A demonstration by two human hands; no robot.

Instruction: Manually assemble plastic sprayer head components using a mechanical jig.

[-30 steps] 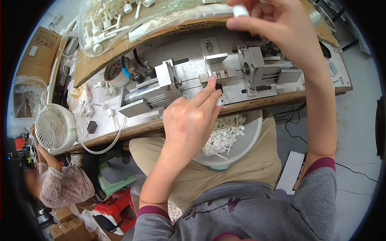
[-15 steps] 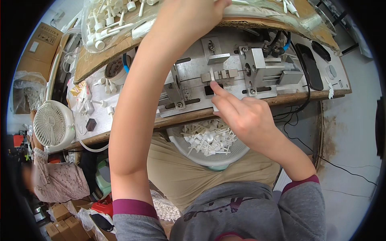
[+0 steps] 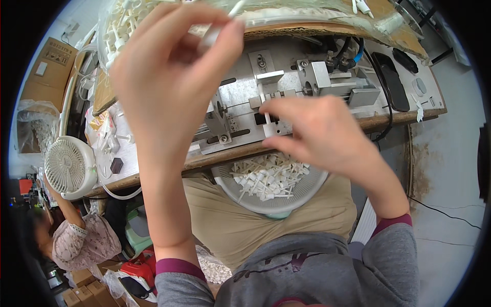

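My left hand [image 3: 169, 61], blurred by motion, is raised over the left side of the bench. Its fingers are closed on a white plastic part [image 3: 209, 36], whose thin stem pokes out past the fingertips. At the metal fixture [image 3: 279, 97], my right hand [image 3: 322, 128] has its thumb and index finger spread apart. Between those two fingertips a white stemmed plastic part [image 3: 267, 128] lies across the fixture's small block, its wider end toward me. The index fingertip is close to the stem; whether it touches cannot be seen.
A grey basket [image 3: 220, 179] of white parts sits at my lap. Behind the fixture, a cardboard sheet [image 3: 327, 29] carries bagged white parts. A white fan [image 3: 69, 166] stands left, a black phone [image 3: 391, 82] lies right, and another person [image 3: 87, 240] sits at lower left.
My left hand has come back from the bag at the far side, now with a white part. My right index finger has lifted from pressing, and thumb and finger have spread.
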